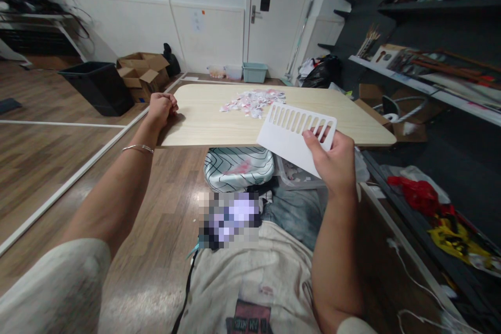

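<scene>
My right hand (pixel 334 159) grips a white plastic board with a row of long slots (pixel 287 141), thumb on its near face and fingers at the slots. The board is tilted above the near edge of the pale wooden table (pixel 203 128). My left hand (pixel 162 106) rests in a loose fist at the table's left edge, and nothing shows in it. A spread pile of small white and pink paper scraps (pixel 254 103) lies on the table, beyond the board and apart from it.
Below the table's near edge are a patterned fabric basket (pixel 238 169) and a clear plastic bin (pixel 293 175) with scraps inside. On the floor at left stand a black bin (pixel 97 86) and cardboard boxes (pixel 143 73). Dark shelving (pixel 442 83) lines the right side.
</scene>
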A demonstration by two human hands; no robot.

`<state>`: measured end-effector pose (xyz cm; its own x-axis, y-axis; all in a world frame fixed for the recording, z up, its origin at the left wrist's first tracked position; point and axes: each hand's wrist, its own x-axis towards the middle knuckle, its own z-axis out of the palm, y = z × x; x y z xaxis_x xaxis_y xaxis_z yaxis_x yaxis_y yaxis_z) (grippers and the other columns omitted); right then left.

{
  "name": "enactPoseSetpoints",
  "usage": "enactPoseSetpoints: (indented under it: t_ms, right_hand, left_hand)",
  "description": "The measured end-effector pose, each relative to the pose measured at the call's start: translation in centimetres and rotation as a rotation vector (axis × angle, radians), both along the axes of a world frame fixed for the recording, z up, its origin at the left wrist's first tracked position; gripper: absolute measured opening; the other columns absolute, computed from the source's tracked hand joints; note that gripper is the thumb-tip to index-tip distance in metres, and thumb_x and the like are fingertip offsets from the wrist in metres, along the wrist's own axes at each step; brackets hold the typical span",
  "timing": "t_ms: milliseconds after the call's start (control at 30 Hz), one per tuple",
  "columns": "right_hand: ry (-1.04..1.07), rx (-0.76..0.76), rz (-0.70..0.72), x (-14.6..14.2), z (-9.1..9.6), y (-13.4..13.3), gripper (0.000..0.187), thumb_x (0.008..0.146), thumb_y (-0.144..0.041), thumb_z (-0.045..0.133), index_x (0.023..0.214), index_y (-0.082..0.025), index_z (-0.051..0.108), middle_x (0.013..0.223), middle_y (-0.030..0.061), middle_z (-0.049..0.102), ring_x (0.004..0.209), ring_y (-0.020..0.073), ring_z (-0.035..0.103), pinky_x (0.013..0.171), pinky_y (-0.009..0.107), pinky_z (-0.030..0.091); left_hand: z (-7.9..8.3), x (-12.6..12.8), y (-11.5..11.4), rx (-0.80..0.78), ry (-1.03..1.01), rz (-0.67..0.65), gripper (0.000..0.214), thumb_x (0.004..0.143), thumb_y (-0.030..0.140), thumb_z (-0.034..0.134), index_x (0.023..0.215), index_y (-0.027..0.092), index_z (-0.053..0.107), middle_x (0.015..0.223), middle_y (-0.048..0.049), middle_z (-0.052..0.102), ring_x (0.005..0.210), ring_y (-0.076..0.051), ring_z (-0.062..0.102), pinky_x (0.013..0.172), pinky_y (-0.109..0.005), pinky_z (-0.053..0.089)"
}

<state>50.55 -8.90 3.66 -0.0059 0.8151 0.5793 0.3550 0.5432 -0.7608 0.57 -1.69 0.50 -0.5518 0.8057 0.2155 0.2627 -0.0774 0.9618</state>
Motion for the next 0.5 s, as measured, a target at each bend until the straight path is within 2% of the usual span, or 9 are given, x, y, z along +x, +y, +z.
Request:
enactPoseSetpoints:
  t_ms: [267, 433, 500]
  right_hand:
    - [0.008, -0.018, -0.004, 0.15, 0.02, -0.07, 0.042, 0.092, -0.066, 0.089, 0.088, -0.027, 0.073, 0.084, 0.0072, 0.081, 0.082, 0.0305, 0.077, 0.075, 0.041, 0.063]
    - [0.030, 0.009, -0.052, 0.10, 0.12, -0.13, 0.040, 0.092, -0.065, 0.087, 0.088, -0.027, 0.074, 0.085, 0.0077, 0.082, 0.083, 0.0310, 0.078, 0.079, 0.043, 0.066]
    - [0.038, 0.012, -0.069, 0.06, 0.11, -0.09, 0.039, 0.092, -0.065, 0.087, 0.088, -0.027, 0.074, 0.086, 0.0083, 0.084, 0.085, 0.0320, 0.079, 0.080, 0.044, 0.067]
  left_hand:
    - [-0.06, 0.02, 0.10, -0.002, -0.003, -0.009, 0.020, 0.078, 0.018, 0.059, 0.070, 0.024, 0.042, 0.045, 0.0075, 0.034, 0.045, -0.005, 0.037, 0.061, -0.030, 0.032]
    - [-0.15, -0.06, 0.07, -0.008, -0.019, -0.001, 0.018, 0.079, 0.017, 0.056, 0.072, 0.025, 0.042, 0.046, 0.0075, 0.036, 0.046, -0.005, 0.039, 0.063, -0.031, 0.033]
    - [-0.14, -0.16, 0.08, -0.024, -0.082, -0.053, 0.017, 0.078, 0.018, 0.056, 0.072, 0.024, 0.042, 0.045, 0.0081, 0.035, 0.045, -0.004, 0.039, 0.062, -0.031, 0.032]
